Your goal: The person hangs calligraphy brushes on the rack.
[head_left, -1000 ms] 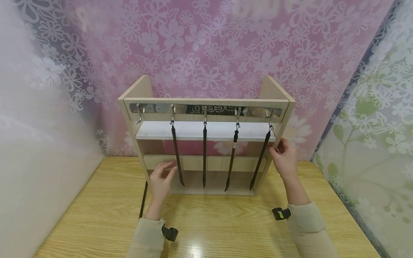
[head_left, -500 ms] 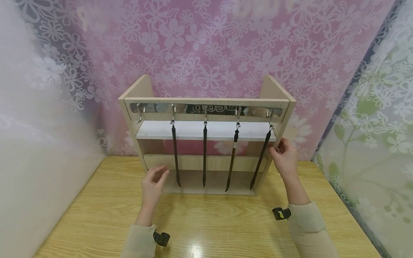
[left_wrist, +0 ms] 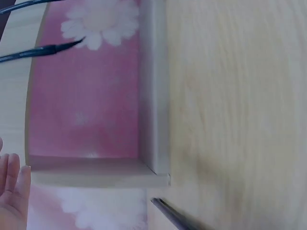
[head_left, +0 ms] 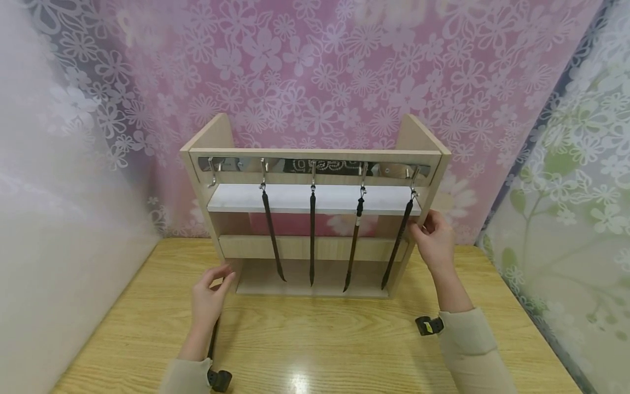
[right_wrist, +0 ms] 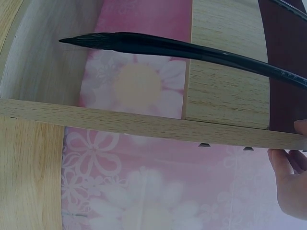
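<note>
My left hand (head_left: 209,295) hovers near the lower left corner of a light wooden rack (head_left: 315,249), fingers loosely bent and holding nothing. Just below it a dark ink brush (head_left: 214,339) lies on the table, partly hidden by the forearm; its end (left_wrist: 172,215) shows in the left wrist view. My right hand (head_left: 435,238) grips the rack's right side panel (right_wrist: 144,122), thumb on one side and fingers on the other. Several writing brushes hang tip down from the rack's metal hooks, among them the leftmost brush (head_left: 273,235), which hangs slanted, and the rightmost brush (head_left: 397,243).
A shiny hook strip (head_left: 320,167) runs along the rack's top front, its leftmost hook (head_left: 212,172) bearing no brush. Below it is a white shelf (head_left: 290,200). The rack stands on a wood-grain table (head_left: 320,345) against a pink flowered backdrop (head_left: 315,71).
My left hand has drawn away from the leftmost hanging brush, moving left and toward me. That brush has swung, its tip first left, then right. The right hand stays on the panel.
</note>
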`<act>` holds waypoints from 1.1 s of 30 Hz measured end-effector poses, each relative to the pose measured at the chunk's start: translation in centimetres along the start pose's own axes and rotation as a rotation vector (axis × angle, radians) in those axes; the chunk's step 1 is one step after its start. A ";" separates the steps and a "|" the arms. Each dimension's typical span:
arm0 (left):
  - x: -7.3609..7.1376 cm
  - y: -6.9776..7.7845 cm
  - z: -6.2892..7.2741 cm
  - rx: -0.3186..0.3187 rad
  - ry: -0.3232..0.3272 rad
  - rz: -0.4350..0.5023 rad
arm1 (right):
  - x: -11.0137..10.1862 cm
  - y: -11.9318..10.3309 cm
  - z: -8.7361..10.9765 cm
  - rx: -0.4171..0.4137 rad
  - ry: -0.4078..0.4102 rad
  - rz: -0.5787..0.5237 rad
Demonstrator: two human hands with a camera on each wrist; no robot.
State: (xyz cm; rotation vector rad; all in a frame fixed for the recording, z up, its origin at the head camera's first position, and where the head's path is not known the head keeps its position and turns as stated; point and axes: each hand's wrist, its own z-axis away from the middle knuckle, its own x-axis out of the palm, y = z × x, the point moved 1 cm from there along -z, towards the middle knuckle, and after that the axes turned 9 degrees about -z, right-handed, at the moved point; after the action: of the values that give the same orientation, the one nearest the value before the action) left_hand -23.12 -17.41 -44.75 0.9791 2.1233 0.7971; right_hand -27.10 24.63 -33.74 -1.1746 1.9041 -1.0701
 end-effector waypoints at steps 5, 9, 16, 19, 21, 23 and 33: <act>-1.1 -1.1 0.4 -0.059 -0.020 -0.113 | 0.0 0.0 0.0 -0.003 0.001 -0.013; -1.8 -1.9 0.7 -0.088 -0.056 -0.204 | 0.0 0.0 0.1 0.001 0.002 -0.015; -2.7 -3.3 1.2 -0.124 -0.160 -0.294 | 0.0 -0.1 0.1 0.001 -0.001 -0.010; -2.9 -3.8 1.3 -0.145 -0.192 -0.340 | 0.0 0.0 0.0 -0.002 0.000 -0.005; -3.0 -4.0 1.4 -0.166 -0.234 -0.359 | 0.0 0.1 0.0 -0.004 0.002 -0.004; -3.0 -4.1 1.4 -0.187 -0.285 -0.370 | 0.0 0.3 -0.1 0.000 0.001 -0.011; -3.2 -4.7 1.9 -0.280 -0.511 -0.417 | 0.1 -1.8 0.6 0.034 -0.020 -0.023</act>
State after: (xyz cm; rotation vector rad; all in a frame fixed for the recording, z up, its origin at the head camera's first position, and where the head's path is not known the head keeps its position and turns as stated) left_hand -21.94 -22.07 -48.39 0.4955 1.6344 0.5405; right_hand -25.94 23.84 -32.41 -1.1865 1.8539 -1.0952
